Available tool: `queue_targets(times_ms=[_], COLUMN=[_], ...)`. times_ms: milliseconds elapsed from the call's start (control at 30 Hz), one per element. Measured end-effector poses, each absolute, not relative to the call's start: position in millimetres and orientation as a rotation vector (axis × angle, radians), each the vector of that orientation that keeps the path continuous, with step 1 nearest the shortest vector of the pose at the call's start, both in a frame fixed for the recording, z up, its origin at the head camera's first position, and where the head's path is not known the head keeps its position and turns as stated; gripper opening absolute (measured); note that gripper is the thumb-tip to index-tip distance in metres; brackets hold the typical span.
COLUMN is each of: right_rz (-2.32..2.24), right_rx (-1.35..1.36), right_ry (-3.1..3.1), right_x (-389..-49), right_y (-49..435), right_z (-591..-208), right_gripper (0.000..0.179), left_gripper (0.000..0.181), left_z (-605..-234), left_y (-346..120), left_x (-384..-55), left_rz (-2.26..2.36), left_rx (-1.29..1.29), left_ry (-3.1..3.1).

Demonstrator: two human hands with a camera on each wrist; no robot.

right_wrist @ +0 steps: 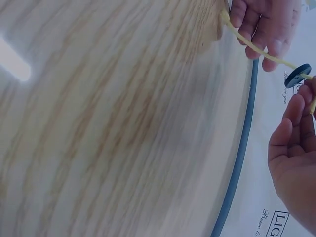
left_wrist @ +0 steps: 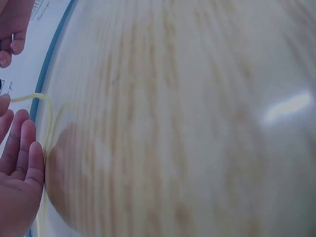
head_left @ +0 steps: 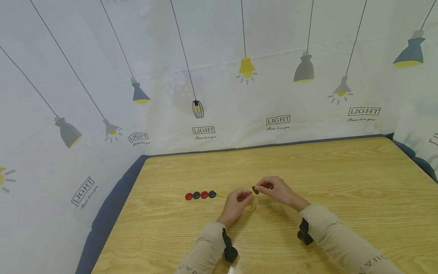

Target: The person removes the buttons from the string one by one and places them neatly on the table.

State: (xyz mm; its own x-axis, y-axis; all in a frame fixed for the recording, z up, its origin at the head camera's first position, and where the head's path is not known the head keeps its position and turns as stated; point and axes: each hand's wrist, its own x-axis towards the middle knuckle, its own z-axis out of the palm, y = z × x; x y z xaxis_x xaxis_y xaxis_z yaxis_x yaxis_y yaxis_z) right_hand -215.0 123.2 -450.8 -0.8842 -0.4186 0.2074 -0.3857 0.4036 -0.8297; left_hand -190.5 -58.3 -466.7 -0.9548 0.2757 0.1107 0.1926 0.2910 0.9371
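A dark round button (head_left: 255, 190) is threaded on a yellow cord (right_wrist: 256, 48) and held above the table. My right hand (head_left: 278, 191) pinches this button at its edge with thumb and fingertips; in the right wrist view a bit of cord shows beside those fingers. To the left, my left hand (head_left: 236, 204) holds the cord between thumb and fingertips, its other fingers loosely bent. Below it the cord hangs in a loop. The cord also runs left to a dark button (head_left: 212, 194), the end one in a row of alternating red buttons (head_left: 204, 195) and dark ones lying flat.
The wooden table (head_left: 164, 236) reaches back to a pale wall cloth (head_left: 232, 99) printed with lamps. Black camera mounts (head_left: 230, 254) sit on both wrists, over beige sleeves (head_left: 342, 232). Blue fabric (head_left: 113, 205) shows along the table's left edge.
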Motion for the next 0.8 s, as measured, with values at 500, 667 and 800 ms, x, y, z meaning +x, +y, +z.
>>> queue_targets(times_ms=[500, 667, 800], right_rz=[-1.664, -1.683, -1.678], right_rx=[-0.77, -0.741, -0.701], right_ry=[2.51, 2.517, 2.531], right_x=[-221.2, -220.3, -219.4], right_y=[121.9, 121.8, 123.4], right_z=[-469.0, -470.1, -469.8], right_gripper=[0.017, 0.017, 0.02], left_gripper=[0.041, 0.034, 0.031], left_z=[-466.9, -465.4, -463.0], left_y=[-53.4, -52.0, -54.7], left_x=[-193.4, -193.4, -192.1], left_rz=[1.952, 1.998, 1.999], left_rx=[0.499, 0.484, 0.459], left_ry=[2.276, 2.324, 2.348])
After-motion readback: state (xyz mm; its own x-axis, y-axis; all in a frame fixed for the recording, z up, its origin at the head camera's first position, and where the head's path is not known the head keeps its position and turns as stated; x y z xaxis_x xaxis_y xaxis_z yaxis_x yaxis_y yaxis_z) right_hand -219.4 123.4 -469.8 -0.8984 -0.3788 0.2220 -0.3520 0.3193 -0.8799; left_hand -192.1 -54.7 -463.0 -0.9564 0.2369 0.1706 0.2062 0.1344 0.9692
